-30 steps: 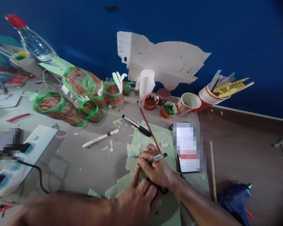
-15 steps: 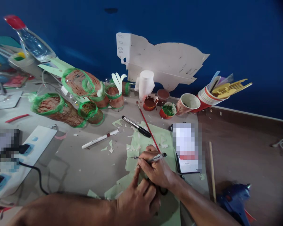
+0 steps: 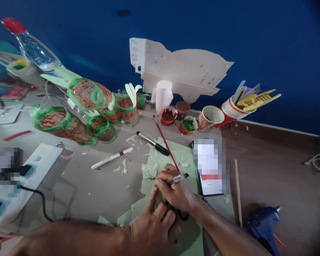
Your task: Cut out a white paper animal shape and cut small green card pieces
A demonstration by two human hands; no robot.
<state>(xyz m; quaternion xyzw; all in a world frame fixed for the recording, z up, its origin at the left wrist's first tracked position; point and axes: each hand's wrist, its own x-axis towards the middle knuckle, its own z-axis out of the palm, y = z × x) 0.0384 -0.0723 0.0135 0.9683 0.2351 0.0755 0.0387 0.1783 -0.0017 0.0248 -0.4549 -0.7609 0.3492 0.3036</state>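
Note:
My right hand (image 3: 174, 188) is closed around a silver pen (image 3: 177, 178), above light green paper (image 3: 186, 153) with ragged cut edges. Just in front of it, my left hand (image 3: 156, 224) has its index finger stretched out, the tip touching near the right fingers; its other fingers are curled over the green paper. Whatever lies beneath the fingertips is hidden. Part of a black handle loop (image 3: 183, 215) shows under the right wrist. A thin red paintbrush (image 3: 166, 142) lies with its end at my right hand, beside a black marker (image 3: 153, 143).
Brown and green painted bottle pieces (image 3: 66, 124) stand at the left. Paint cups (image 3: 169, 116) line the back near the wall. A phone (image 3: 209, 167) lies right of the paper, a blue glue gun (image 3: 264, 227) farther right, and a power strip (image 3: 40, 170) at the left.
The whole view has shifted slightly, with objects appearing a little farther left. Both hands keep nearly the same pose, and the pen is still in my right hand.

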